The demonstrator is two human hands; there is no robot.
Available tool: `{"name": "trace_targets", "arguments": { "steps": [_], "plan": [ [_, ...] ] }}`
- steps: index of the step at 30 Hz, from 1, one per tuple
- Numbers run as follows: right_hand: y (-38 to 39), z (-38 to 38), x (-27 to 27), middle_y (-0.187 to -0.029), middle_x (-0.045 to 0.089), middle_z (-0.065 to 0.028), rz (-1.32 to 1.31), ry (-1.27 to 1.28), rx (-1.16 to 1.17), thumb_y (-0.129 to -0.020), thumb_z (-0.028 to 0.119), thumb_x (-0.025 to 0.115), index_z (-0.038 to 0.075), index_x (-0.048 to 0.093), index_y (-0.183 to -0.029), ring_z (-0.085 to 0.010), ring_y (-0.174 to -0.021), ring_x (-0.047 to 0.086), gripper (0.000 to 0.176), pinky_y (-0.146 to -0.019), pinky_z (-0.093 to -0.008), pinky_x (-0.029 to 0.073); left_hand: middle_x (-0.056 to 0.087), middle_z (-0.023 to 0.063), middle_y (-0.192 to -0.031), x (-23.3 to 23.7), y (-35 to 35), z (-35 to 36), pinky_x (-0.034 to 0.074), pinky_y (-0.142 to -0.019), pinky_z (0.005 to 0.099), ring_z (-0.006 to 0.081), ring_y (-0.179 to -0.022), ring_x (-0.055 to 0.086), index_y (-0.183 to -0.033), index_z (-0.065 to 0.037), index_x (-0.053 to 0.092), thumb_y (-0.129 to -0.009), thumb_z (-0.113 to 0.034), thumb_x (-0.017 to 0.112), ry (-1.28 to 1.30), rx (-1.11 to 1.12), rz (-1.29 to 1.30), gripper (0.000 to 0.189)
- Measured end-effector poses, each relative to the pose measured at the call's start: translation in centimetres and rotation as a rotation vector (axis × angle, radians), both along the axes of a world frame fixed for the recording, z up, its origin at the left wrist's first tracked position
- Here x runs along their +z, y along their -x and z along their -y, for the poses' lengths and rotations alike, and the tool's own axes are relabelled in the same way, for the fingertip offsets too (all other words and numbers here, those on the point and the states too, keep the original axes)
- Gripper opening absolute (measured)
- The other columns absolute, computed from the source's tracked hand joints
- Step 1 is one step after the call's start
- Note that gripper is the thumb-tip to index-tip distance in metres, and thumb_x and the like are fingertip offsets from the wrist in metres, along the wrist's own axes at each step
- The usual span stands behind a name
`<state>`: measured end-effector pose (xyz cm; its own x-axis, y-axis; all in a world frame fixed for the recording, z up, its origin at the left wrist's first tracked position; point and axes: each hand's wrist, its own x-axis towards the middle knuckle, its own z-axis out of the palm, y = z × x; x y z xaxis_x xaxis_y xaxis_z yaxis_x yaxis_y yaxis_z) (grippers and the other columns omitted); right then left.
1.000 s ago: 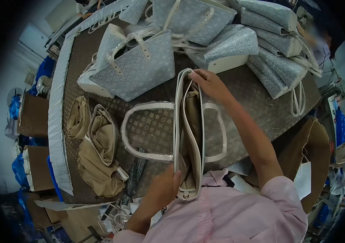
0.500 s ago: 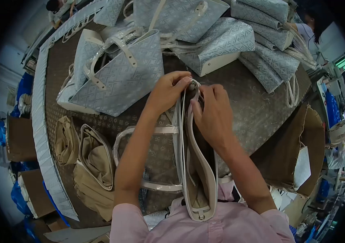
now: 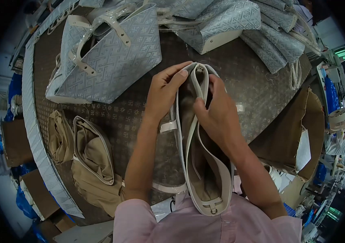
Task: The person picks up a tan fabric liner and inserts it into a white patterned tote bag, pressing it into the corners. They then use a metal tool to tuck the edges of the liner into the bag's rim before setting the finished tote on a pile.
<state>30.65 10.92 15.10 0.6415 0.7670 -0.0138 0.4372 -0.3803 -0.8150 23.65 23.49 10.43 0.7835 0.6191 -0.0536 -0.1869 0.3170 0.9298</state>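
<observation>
Between my arms stands a handbag (image 3: pixel 176 150), its mouth facing up and its near end against my shirt. A tan lining (image 3: pixel 190 158) with a cream rim sits inside it, a metal ring showing at its near end. My left hand (image 3: pixel 165 91) pinches the bag's edge at the far left end, thumb inside and fingers outside. My right hand (image 3: pixel 217 107) grips the cream rim of the lining near the far end, thumb on the inner side. One handle (image 3: pixel 168 187) of the bag spreads out to the left, partly behind my left arm.
A grey-blue patterned handbag (image 3: pixel 111 60) stands at the back left. More patterned bag bodies (image 3: pixel 231 20) are piled at the back right. Loose tan linings (image 3: pixel 93 152) lie left on the brown patterned table (image 3: pixel 134 109). A large cardboard box (image 3: pixel 286 133) stands at the right.
The bag's mouth has spread wider and its far end looks rounder. My right hand has moved slightly down along the lining rim. The view has shifted, so the background bags appear higher.
</observation>
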Motion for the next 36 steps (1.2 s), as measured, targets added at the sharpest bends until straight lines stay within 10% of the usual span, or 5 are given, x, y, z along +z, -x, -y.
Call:
{"name": "trace_targets", "arguments": {
  "steps": [36],
  "plan": [
    [-1.3, 0.1, 1.2, -0.074, 0.056, -0.0327, -0.191, 0.235, 0.105, -0.082, 0.016, 0.041, -0.012, 0.044, -0.092, -0.0484, -0.077, 0.055, 0.030, -0.075, -0.0509, 0.042, 0.065, 0.0033, -0.089, 0.3, 0.2, 1.0, 0.043, -0.072, 0.0191, 0.0054, -0.079, 0.055, -0.107, 0.004, 0.062, -0.093, -0.018, 0.047, -0.157, -0.018, -0.015, 0.029]
  ]
}}
